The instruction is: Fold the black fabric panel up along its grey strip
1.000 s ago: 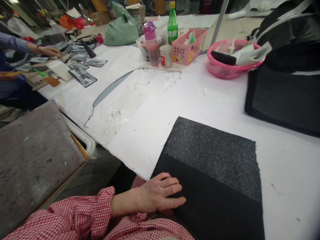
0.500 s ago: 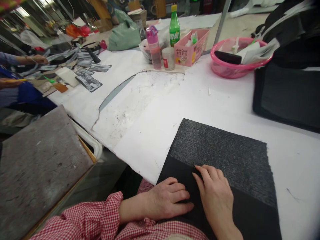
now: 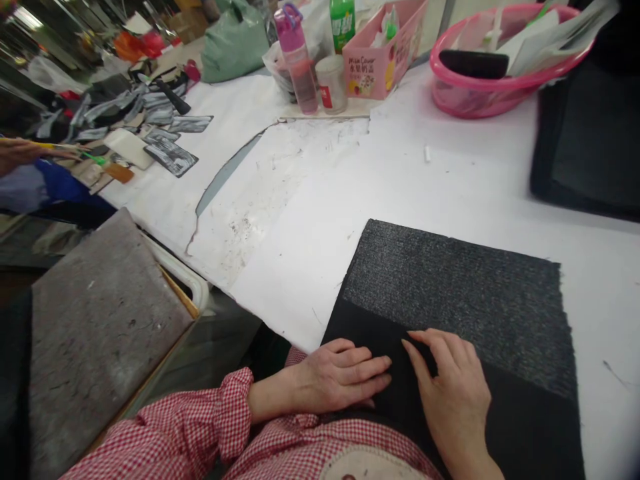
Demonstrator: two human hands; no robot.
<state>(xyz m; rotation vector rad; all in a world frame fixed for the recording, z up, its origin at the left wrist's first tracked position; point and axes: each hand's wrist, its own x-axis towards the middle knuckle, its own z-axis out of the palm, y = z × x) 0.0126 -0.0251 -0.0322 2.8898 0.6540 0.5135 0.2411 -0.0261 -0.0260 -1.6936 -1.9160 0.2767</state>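
A dark fabric panel lies on the white paper-covered table in front of me; its far part is grey and textured, its near part plain black. My left hand rests flat on the near left corner of the black part, fingers stretched out and together. My right hand lies just right of it, fingers flat on the black fabric near the seam with the grey part. Neither hand holds anything. My sleeves are red-and-white check.
A grey felt board sits at the left. Far across stand a pink bottle, green bottle, small jar, pink box and pink basket. A black bag is at right. Another person's hand works among cut pieces at far left.
My right hand came into view and settled on the black fabric beside my left hand. The view tilted down and closer. The other person's hand at far left pulled back.
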